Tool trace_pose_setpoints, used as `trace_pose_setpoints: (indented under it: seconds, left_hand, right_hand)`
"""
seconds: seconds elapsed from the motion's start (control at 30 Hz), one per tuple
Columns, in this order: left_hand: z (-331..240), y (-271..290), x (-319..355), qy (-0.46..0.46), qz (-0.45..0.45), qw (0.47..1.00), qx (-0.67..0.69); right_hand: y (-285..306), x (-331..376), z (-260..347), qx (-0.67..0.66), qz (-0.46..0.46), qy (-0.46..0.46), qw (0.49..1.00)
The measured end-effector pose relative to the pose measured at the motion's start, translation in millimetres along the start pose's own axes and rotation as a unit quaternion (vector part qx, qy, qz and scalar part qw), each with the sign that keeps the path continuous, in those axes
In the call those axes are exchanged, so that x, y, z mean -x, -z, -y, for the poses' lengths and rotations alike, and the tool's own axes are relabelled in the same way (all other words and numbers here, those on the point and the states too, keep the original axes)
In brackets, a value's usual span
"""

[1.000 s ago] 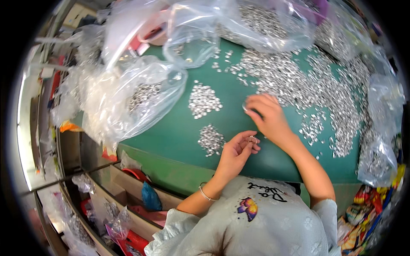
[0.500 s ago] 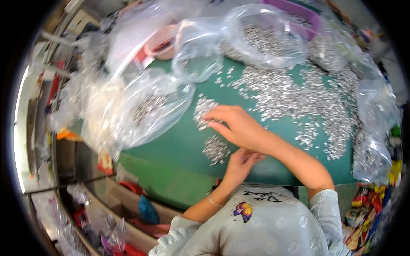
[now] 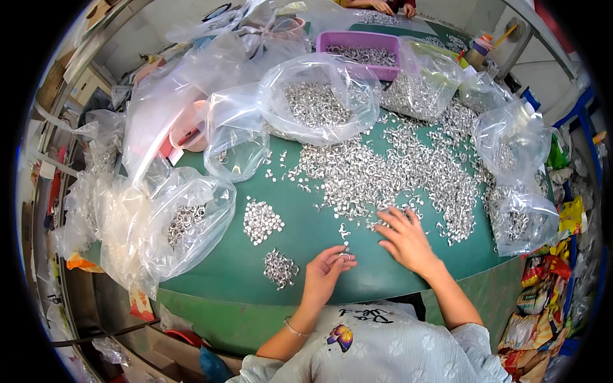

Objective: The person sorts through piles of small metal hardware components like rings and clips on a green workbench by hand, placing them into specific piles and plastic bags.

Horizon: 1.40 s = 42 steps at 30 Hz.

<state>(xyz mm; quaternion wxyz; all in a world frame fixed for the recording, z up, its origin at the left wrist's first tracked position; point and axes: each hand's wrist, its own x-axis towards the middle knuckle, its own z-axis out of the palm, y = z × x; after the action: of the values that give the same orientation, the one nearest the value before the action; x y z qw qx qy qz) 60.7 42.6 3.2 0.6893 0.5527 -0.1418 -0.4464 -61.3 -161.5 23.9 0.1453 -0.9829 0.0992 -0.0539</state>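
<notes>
My left hand (image 3: pixel 320 276) is above the green tabletop near its front edge, thumb and fingers pinched on a small curved silver metal piece (image 3: pixel 345 256). To the right, my right hand (image 3: pixel 408 244) reaches with fingers spread at the near edge of a wide scatter of silver metal pieces (image 3: pixel 357 175). Some pieces lie by its fingertips; whether it touches any is hard to make out. Two small heaps lie left of my left hand: a farther one of flat-looking pieces (image 3: pixel 262 222) and a nearer one of curved pieces (image 3: pixel 280 269).
Clear plastic bags holding metal pieces stand along the left (image 3: pixel 191 223), back (image 3: pixel 316 105) and right (image 3: pixel 520 217). A purple bin (image 3: pixel 357 37) and a pink basket (image 3: pixel 191 131) sit farther back. Another person's hands (image 3: pixel 383 7) work at the far end.
My right hand has left the farther small heap and moved right to the large scatter, its fingers now spread. My left hand shows a metal piece. The view has shifted, showing more of the far end.
</notes>
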Motion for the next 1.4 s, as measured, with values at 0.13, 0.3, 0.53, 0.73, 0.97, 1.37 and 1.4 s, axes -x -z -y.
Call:
trace_pose_setpoints:
  seconds: [0.13, 0.3, 0.53, 0.73, 0.97, 1.37, 1.4]
  left_hand:
    - [1, -5, 2, 0.034, 0.005, 0.999, -0.022]
    - [-5, -16, 2, 0.0, 0.014, 0.999, -0.05]
    - [-6, -14, 7, 0.016, -0.028, 0.99, -0.135]
    - [-8, -26, 1, -0.022, -0.053, 0.957, -0.284]
    - [-13, -25, 3, -0.155, -0.062, 0.895, -0.413]
    - [-17, 0, -9, -0.045, -0.142, 0.966, -0.21]
    - [-19, -2, -11, -0.03, -0.138, 0.974, -0.175]
  right_hand:
    - [-2, -8, 7, -0.09, -0.142, -0.068, 0.983]
    - [-9, -22, 28, -0.034, -0.016, 0.016, 0.999]
    - [6, 44, -9, -0.031, -0.094, -0.046, 0.994]
    - [-4, 28, 21, -0.043, -0.117, -0.103, 0.987]
    - [0, 42, 3, -0.053, -0.148, -0.125, 0.98]
    - [-6, 1, 40, -0.049, -0.085, -0.073, 0.993]
    - [-9, -4, 44, -0.049, -0.067, -0.059, 0.995]
